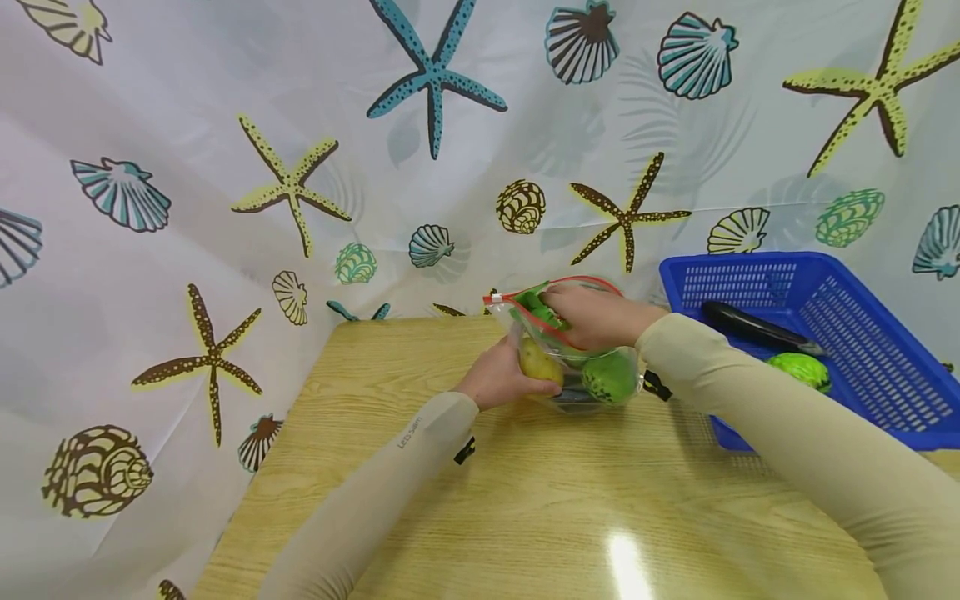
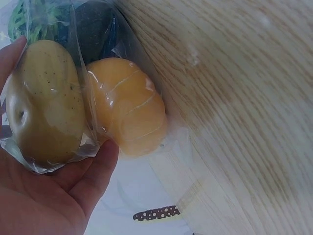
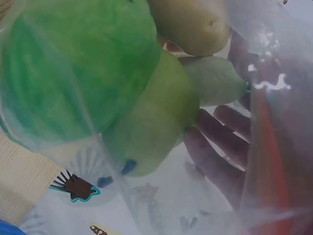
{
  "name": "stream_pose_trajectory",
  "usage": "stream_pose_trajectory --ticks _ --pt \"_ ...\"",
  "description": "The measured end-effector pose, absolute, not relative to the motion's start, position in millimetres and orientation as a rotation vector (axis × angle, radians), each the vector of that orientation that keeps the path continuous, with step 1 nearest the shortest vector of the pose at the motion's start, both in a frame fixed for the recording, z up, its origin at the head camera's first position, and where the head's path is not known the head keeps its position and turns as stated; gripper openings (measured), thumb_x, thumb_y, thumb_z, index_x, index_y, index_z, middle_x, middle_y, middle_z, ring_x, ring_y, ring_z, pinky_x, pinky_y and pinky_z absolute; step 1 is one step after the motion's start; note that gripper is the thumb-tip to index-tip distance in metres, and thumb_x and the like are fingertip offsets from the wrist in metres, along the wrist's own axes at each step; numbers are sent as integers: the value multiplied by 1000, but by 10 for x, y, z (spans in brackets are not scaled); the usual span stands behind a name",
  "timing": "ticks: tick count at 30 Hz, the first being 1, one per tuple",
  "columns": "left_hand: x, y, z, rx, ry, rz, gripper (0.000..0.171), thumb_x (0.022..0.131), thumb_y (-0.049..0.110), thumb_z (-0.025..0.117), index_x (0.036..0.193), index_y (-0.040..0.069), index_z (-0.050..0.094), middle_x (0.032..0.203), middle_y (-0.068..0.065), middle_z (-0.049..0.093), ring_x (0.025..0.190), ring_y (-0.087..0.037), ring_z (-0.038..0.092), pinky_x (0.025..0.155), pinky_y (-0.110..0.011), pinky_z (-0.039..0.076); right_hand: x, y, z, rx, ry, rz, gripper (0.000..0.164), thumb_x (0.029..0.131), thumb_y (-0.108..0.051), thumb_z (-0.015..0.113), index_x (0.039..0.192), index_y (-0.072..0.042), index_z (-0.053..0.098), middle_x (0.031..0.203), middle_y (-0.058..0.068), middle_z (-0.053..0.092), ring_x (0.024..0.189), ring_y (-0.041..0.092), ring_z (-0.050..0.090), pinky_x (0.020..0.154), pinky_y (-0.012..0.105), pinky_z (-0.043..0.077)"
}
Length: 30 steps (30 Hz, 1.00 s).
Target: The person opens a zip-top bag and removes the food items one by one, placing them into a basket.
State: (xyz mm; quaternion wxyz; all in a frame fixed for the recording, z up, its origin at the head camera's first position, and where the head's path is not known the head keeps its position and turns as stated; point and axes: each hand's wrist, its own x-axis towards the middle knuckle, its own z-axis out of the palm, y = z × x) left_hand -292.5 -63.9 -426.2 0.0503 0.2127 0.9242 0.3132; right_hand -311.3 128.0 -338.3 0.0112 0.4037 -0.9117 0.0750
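A clear zip bag (image 1: pixel 600 360) with a red slider edge stands on the table, its mouth apart. My left hand (image 1: pixel 504 375) grips its left side, thumb and fingers round a potato (image 2: pixel 46 103) through the plastic. Beside the potato lie an orange rounded thing with pale lines (image 2: pixel 128 105) and a dark green thing (image 2: pixel 95 32). My right hand (image 1: pixel 588 315) reaches into the mouth and holds a green vegetable (image 1: pixel 542 307), whose kind is unclear. Through hazy plastic, the right wrist view shows its fingers (image 3: pixel 217 147), a large green round vegetable (image 3: pixel 78 68) and a yellow-green one (image 3: pixel 156 112).
At the right a blue plastic basket (image 1: pixel 885 350) holds an eggplant (image 1: pixel 757 327) and a bright green vegetable (image 1: pixel 801 371). The wooden table (image 1: pixel 480 517) meets a hanging sheet (image 1: pixel 465 200) printed with shells and starfish at the back and left.
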Motion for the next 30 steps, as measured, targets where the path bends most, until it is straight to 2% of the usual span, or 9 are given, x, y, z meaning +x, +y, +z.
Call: stream_pose_trajectory --ticks 4,11,15,20,24,30 --pt "-2934 -650 -4268 651 2816 932 120 63 63 77 151 18 9 102 3 54 78 -12 55 67 -33 49 -3141 1246 -3396 1251 -2854 287 26 89 -14 64 113 -6 57 97 6 59 83 18 57 71 39 52" --pt "-2928 -663 -4266 648 2796 934 118 63 65 76 150 17 12 97 3 54 73 -12 55 63 -32 49 -3154 1199 -3382 1194 -2932 292 20 85 -4 63 105 -8 60 93 6 59 74 17 55 63 36 49" --pt "-2911 -656 -4250 659 2800 934 120 63 64 77 151 19 9 99 3 55 75 -12 55 65 -33 49 -3152 1185 -3379 1195 -2926 315 21 87 -2 60 106 -9 60 103 9 59 78 17 55 63 35 46" --pt "-2887 -653 -4258 646 2815 911 127 62 64 77 153 20 0 100 4 54 75 -11 55 65 -31 49 -3163 1178 -3408 1186 -2887 268 15 87 -1 58 99 -11 59 100 7 59 76 17 54 64 35 45" --pt "-2888 -655 -4268 644 2840 913 124 61 64 77 152 23 4 99 4 53 75 -11 55 64 -30 49 -3163 1194 -3394 1198 -2792 241 11 86 -4 58 93 -12 60 94 4 60 79 16 54 70 37 47" --pt "-2908 -671 -4287 678 2842 955 116 60 65 78 149 25 15 104 6 53 80 -10 54 69 -32 49 -3086 1257 -3266 1126 -2765 310 15 86 -7 60 101 -9 62 99 7 62 89 21 57 78 44 51"
